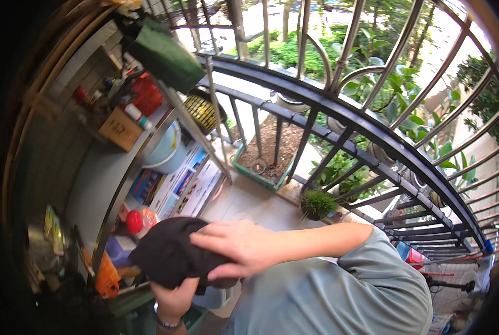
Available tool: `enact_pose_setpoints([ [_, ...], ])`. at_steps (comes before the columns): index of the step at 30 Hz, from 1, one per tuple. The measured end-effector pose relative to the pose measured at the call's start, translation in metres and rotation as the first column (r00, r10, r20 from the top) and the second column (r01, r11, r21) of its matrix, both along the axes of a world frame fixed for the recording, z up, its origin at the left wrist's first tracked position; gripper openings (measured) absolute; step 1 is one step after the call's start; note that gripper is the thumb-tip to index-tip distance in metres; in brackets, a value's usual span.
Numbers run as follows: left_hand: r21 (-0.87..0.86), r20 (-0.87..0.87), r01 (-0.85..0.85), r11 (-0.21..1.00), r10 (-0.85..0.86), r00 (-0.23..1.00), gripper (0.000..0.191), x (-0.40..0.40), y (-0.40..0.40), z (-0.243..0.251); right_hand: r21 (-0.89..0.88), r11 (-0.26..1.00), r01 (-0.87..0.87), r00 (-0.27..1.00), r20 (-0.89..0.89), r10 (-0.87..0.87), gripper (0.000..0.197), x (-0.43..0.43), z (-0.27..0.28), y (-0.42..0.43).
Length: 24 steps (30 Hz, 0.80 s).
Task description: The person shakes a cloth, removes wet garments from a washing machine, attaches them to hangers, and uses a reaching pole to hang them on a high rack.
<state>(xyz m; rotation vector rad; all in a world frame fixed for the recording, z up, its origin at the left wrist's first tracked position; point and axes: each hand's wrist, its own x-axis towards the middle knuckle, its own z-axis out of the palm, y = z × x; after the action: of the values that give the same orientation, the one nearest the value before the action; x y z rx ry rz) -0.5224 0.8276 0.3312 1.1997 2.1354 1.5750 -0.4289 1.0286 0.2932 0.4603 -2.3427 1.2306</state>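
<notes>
A dark black cloth item, possibly a cap, is bunched between my two hands in the lower middle. My right hand lies over its right side, fingers pointing left and thumb below. From underneath, my left hand grips the lower edge, its thumb against the fabric; a band circles that wrist. The far side of the cloth hides the left fingers. Just behind the cloth, on a lower shelf, stands a container with a red lid.
At left, a metal shelf carries a cardboard box and a red basket. A light-blue bucket stands below. Ahead are a soil-filled planter, a small potted plant and black railings. A green bag hangs at upper left.
</notes>
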Motion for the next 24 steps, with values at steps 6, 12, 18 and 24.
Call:
enact_pose_setpoints([
  [6,-0.125,-0.071,0.390,0.912,-0.400,0.914,0.039,0.016,0.006,0.017,0.088,0.977,0.194,0.981,-0.019,-0.193,0.059,0.064,0.001,-0.021],
  [12,0.007,-0.042,0.679,0.734,-0.678,0.734,0.044,0.028,0.022,0.021,0.022,0.873,0.486,0.873,-0.037,-0.486,0.060,0.125,-0.006,-0.057],
  [18,0.062,0.060,0.693,0.718,-0.696,0.716,0.041,0.025,-0.023,-0.032,-0.080,0.693,0.716,0.683,-0.123,-0.720,0.050,0.159,-0.022,-0.134],
  [24,0.247,0.247,0.695,0.676,-0.737,0.629,0.044,0.044,-0.020,-0.038,0.137,0.419,0.898,0.436,-0.142,-0.889,0.057,0.220,-0.012,-0.191],
])
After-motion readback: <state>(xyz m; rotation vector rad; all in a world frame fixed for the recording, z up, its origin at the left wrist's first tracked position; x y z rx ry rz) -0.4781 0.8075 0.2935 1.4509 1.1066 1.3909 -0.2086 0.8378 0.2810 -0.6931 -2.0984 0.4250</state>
